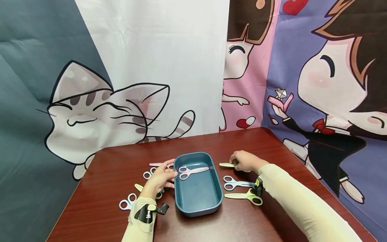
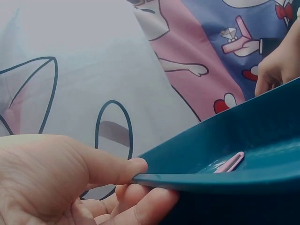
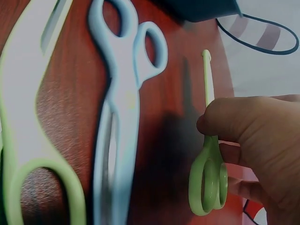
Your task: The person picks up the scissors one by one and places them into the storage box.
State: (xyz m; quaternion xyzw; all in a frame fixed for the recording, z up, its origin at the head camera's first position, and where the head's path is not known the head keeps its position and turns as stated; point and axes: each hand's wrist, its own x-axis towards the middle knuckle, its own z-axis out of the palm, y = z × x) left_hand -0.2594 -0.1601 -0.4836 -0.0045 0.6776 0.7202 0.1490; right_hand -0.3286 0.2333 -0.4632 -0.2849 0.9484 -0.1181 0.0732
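Observation:
A teal rectangular bin (image 1: 198, 198) stands mid-table, with pink-and-white scissors (image 1: 195, 170) lying inside. My left hand (image 1: 160, 178) pinches the bin's left rim, thumb above and fingers below, as the left wrist view shows. Right of the bin, my right hand (image 1: 245, 161) pinches green scissors (image 3: 211, 152) around their middle. Their blade tip points toward the bin, and the handles hang below the fingers in the right wrist view. Nearer to me lie blue scissors (image 1: 240, 184) and another green pair (image 1: 239, 195), partly behind the wrist camera.
Left of the bin lie more scissors: a pink pair (image 1: 155, 164), a blue pair (image 1: 147, 174), a green pair (image 1: 139, 187) and blue handles (image 1: 128, 202), several partly covered by the left hand or arm. A cartoon-printed cloth (image 1: 193, 67) hangs behind the reddish-brown table (image 1: 99, 188).

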